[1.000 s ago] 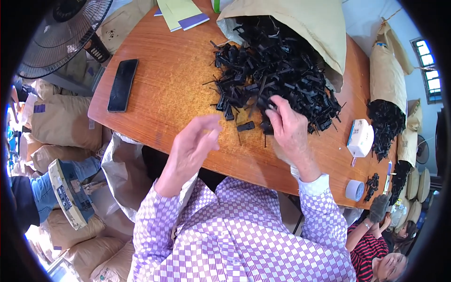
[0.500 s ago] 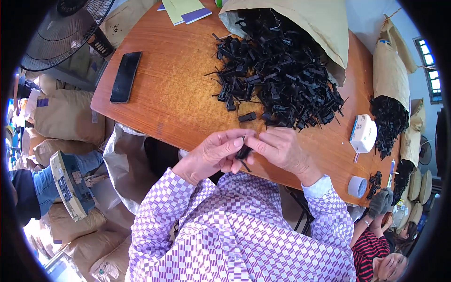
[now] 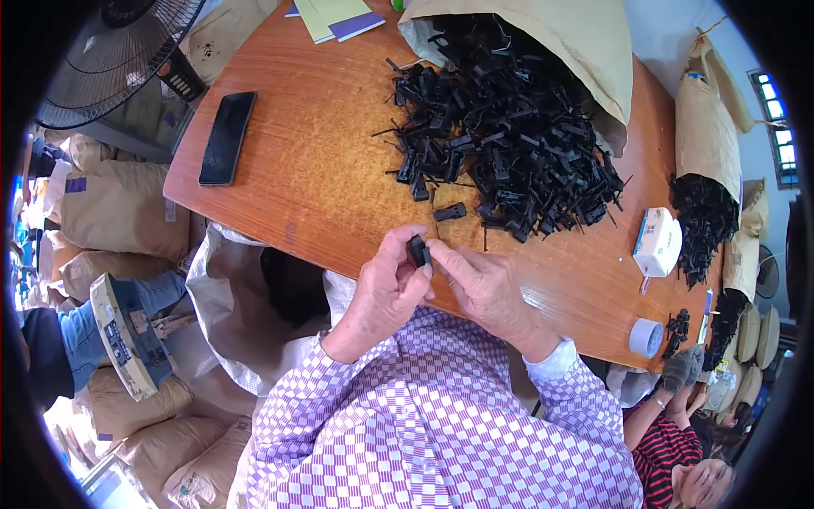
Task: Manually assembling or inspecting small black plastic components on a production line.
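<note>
Just over the table's near edge, my left hand (image 3: 383,284) pinches a small black plastic part (image 3: 419,251) between thumb and fingers. My right hand (image 3: 481,287) is closed from the other side, its thumb and index finger meeting the same part. Some of the part is hidden by the fingers. Beyond my hands, a single black piece (image 3: 450,212) lies apart on the tabletop. Behind it spreads a large heap of similar black parts (image 3: 509,161), some with thin stalks, spilling from the mouth of a tan paper sack (image 3: 593,59).
The wooden table (image 3: 288,153) bears a black phone (image 3: 227,138) at left. A white box (image 3: 657,243) and a roll of tape (image 3: 645,338) sit at right. An open white sack (image 3: 222,305) stands below the near edge. A person in red stripes (image 3: 661,445) is at lower right.
Both hands have shifted slightly, the left one turning more upright. The black part, earlier angled down with a stalk showing below, now stands up between the fingertips.
</note>
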Motion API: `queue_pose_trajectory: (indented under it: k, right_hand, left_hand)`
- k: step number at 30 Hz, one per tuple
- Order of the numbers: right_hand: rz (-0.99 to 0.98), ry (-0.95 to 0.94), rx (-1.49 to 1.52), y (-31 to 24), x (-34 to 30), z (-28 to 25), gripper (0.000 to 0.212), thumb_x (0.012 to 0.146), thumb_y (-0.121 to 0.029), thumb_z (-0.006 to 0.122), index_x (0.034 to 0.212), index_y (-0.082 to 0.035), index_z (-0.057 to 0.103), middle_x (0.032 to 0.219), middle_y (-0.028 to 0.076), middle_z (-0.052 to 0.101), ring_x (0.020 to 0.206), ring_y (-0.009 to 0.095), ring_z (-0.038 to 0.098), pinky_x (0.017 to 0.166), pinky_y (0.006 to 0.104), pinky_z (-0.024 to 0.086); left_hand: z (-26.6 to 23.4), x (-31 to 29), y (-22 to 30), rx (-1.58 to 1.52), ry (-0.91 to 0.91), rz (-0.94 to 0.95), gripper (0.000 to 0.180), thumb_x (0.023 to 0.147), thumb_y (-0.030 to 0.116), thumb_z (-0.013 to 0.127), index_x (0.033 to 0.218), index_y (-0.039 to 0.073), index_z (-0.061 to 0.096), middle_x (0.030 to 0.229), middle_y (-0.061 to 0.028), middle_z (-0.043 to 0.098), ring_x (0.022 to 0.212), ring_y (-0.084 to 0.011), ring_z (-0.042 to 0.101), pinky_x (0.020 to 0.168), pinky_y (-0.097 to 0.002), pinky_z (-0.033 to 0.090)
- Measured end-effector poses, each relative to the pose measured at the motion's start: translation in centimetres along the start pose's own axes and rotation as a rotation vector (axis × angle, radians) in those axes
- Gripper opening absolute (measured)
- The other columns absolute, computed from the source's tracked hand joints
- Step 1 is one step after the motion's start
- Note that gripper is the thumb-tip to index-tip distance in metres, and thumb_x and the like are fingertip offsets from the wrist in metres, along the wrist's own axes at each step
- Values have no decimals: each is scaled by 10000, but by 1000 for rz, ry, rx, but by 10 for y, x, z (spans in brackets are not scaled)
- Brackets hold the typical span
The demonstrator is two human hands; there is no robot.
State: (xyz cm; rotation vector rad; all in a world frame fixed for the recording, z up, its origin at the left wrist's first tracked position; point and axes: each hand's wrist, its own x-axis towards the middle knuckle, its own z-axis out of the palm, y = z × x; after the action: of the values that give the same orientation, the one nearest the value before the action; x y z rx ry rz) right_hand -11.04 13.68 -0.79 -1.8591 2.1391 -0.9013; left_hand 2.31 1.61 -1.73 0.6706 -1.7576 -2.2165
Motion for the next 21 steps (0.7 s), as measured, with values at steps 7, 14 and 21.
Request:
queue_pose_trajectory:
  k: [7, 14, 21]
  right_hand:
    - [22, -42, -79, -9, 0, 0, 396, 792, 15, 637, 1180, -15, 566, 865, 136, 643, 670, 291, 643, 542, 335, 514]
    - [437, 38, 676, -13, 0, 9, 171, 973, -133, 498, 1073, -2, 543, 875, 82, 597, 780, 155, 588, 709, 256, 473]
    - [438, -48, 649, -15, 4, 9, 169, 990, -142, 458, 1046, -1, 532, 846, 96, 569, 764, 166, 569, 672, 282, 451]
  left_hand:
    - [1, 0, -7, 86, 24, 27, 415, 903, -10, 503, 1297, 23, 377, 899, -58, 554, 708, -86, 596, 614, -227, 505]
    - [2, 3, -4, 71, 4, 113, 362, 888, -70, 536, 1213, 30, 415, 879, -71, 565, 721, -99, 616, 625, -238, 518]
    - [-1, 3, -7, 146, 13, 158, 301, 880, -86, 530, 1123, 28, 393, 854, -85, 563, 720, -123, 629, 614, -249, 520]
